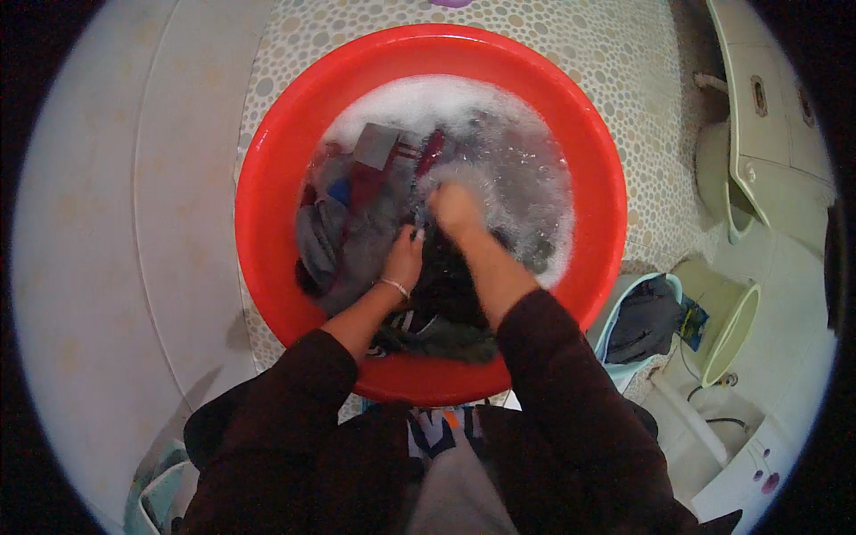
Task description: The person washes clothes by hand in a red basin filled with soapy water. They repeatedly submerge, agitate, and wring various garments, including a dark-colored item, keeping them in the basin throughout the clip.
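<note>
A large red plastic basin (435,50) stands before me, holding sudsy water (521,157) and wet clothes. My left hand (406,257), with a light bracelet at its wrist, grips a dark wet garment (449,277) near the basin's middle. Just right of it and slightly farther away, my right hand (458,207) is a blurred fist at the water's surface, with foam around it; the cloth at its fingers is hard to make out. Grey and maroon clothing (374,174) lies in the water to the left. A dark green garment (448,341) rests against the basin's near side.
On the right, a light blue bucket (605,321) holds dark cloth (645,321), beside a pale green bucket (732,328). A cabinet (779,127) stands at the upper right. Pebble-patterned flooring (652,134) surrounds the basin, with a pale wall (194,167) on the left and containers (164,488) at the lower left.
</note>
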Available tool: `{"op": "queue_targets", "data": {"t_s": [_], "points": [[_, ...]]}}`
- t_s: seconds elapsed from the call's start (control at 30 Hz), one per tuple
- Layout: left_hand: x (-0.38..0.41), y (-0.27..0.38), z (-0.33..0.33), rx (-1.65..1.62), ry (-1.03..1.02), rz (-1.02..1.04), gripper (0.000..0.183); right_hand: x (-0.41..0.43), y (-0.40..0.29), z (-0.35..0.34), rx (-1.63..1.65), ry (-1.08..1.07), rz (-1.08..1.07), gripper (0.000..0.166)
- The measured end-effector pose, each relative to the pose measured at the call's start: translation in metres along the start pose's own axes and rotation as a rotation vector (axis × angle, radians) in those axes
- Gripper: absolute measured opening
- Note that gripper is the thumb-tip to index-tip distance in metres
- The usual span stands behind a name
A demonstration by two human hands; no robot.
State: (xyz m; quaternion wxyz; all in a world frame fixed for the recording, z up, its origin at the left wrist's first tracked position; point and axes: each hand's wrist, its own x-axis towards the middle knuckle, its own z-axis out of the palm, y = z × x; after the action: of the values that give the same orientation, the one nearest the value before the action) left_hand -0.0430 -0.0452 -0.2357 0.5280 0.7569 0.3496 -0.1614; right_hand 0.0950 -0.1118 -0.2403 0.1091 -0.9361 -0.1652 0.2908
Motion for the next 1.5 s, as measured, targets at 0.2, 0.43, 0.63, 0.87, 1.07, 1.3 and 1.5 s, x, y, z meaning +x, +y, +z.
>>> {"op": "queue_targets", "data": {"t_s": [0.2, 0.43, 0.63, 0.87, 1.07, 1.3, 1.5], "points": [[-0.063, 0.037, -0.020, -0.106, -0.153, 0.281, 0.048, 0.023, 0.050, -0.081, -0.002, 0.239, -0.350, 0.035], [-0.027, -0.016, 0.008, -0.271, -0.136, 0.044, 0.044, -0.116, 0.053, -0.066, 0.442, -0.197, -0.789, 0.047], [-0.018, -0.011, 0.020, -0.044, 0.034, -0.095, 0.029, -0.130, 0.034, 0.011, 0.186, -0.031, -0.332, 0.034], [0.000, -0.016, 0.016, 0.155, 0.036, 0.019, 0.035, -0.036, 0.001, 0.009, 0.008, -0.151, 0.005, 0.030], [-0.070, 0.045, -0.009, -0.013, -0.200, 0.185, 0.046, 0.005, 0.047, -0.060, -0.126, 0.136, -0.202, 0.041], [-0.074, 0.005, 0.025, -0.093, -0.121, 0.156, 0.055, -0.090, 0.098, -0.064, 0.351, -0.193, -0.777, 0.039], [-0.056, -0.026, 0.044, -0.082, -0.117, 0.004, 0.046, -0.169, 0.076, -0.025, 0.401, -0.084, -0.491, 0.040]]}}
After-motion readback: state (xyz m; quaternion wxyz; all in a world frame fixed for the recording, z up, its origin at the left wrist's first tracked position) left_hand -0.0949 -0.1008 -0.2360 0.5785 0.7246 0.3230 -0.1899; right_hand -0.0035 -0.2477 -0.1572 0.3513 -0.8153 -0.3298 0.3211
